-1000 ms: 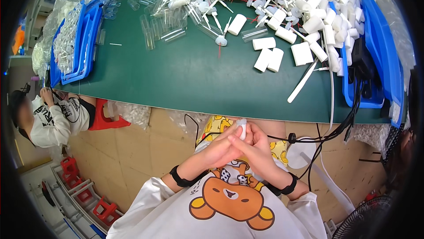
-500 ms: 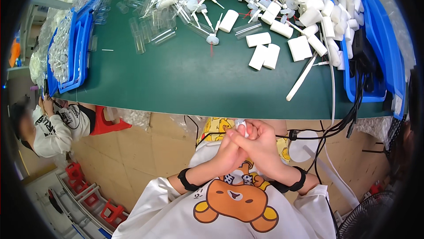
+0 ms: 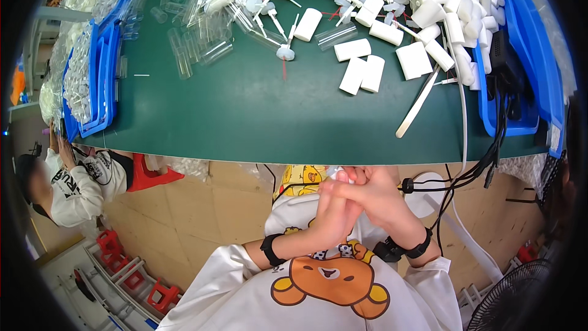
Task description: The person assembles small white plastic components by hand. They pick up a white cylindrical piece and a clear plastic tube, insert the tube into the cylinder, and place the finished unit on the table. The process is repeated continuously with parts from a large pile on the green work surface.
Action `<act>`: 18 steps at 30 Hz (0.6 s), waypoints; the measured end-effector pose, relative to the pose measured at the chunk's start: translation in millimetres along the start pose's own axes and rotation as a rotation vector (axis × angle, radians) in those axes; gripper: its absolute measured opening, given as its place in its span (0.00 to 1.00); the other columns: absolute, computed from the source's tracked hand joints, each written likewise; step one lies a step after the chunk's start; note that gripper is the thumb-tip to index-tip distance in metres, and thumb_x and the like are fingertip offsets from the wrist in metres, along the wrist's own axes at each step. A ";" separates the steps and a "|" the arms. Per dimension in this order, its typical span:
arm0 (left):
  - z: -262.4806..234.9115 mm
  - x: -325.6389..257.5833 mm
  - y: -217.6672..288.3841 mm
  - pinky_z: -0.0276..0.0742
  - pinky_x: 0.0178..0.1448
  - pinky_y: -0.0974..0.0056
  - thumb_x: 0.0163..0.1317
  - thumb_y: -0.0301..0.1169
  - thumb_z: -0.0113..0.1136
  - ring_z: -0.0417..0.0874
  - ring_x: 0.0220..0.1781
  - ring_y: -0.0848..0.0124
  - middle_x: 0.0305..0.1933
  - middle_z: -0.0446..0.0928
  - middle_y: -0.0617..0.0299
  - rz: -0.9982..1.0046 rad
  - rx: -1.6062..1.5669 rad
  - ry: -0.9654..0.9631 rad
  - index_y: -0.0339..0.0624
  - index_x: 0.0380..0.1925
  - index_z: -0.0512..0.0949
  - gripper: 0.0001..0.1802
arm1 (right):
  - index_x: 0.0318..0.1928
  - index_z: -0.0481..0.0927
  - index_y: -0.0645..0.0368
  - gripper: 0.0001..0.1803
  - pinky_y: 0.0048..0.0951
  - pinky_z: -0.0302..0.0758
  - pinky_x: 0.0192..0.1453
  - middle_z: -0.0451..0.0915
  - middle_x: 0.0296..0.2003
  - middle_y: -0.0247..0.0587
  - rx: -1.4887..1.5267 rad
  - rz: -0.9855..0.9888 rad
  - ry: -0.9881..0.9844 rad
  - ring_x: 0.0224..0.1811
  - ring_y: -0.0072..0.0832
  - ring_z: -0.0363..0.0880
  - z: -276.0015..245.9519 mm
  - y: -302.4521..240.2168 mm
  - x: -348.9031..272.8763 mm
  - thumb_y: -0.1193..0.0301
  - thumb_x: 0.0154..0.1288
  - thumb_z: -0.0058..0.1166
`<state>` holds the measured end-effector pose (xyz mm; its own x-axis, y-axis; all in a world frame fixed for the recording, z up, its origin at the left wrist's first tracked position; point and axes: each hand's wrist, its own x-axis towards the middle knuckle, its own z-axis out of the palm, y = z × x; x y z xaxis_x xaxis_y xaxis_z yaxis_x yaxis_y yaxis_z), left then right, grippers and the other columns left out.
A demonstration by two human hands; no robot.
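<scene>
My left hand point(image 3: 335, 213) and my right hand point(image 3: 378, 195) are pressed together over my lap, just below the near edge of the green table point(image 3: 275, 116). A small whitish piece point(image 3: 340, 175) shows at the fingertips, closed in between both hands; the fingers hide most of it, so its kind cannot be made out. On the table beyond lie several white cylinders point(image 3: 353, 76), a pair of tweezers point(image 3: 418, 107) and a white stem with a round translucent disc point(image 3: 285, 53).
Clear tubes point(image 3: 179, 54) and a heap of white stemmed parts point(image 3: 269, 0) cover the far side. Blue trays stand left point(image 3: 101, 86) and right point(image 3: 520, 124); black cables point(image 3: 490, 150) hang over the right edge. A co-worker point(image 3: 79, 178) sits at left. A fan point(image 3: 517, 297) stands lower right.
My hands have shifted slightly right, still joined. My left fingers are straighter and lie flatter against the right hand. The view has also shifted a little; the things on the table stay in place.
</scene>
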<state>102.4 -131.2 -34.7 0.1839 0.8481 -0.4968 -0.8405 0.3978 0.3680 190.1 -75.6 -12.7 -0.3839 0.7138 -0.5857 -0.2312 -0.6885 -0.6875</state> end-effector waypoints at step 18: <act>-34.7 7.0 36.2 0.68 0.43 0.68 0.69 0.46 0.44 0.68 0.39 0.75 0.33 0.66 0.66 -0.155 0.204 -0.261 0.45 0.35 0.65 0.16 | 0.47 0.70 0.70 0.19 0.27 0.74 0.52 0.77 0.41 0.43 0.033 -0.124 0.131 0.45 0.28 0.78 24.2 31.3 -2.4 0.82 0.54 0.57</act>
<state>55.5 -123.0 -52.1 0.4471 0.8228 -0.3508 -0.6784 0.5675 0.4666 162.1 -101.9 -22.4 -0.2316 0.8026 -0.5497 -0.2993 -0.5964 -0.7448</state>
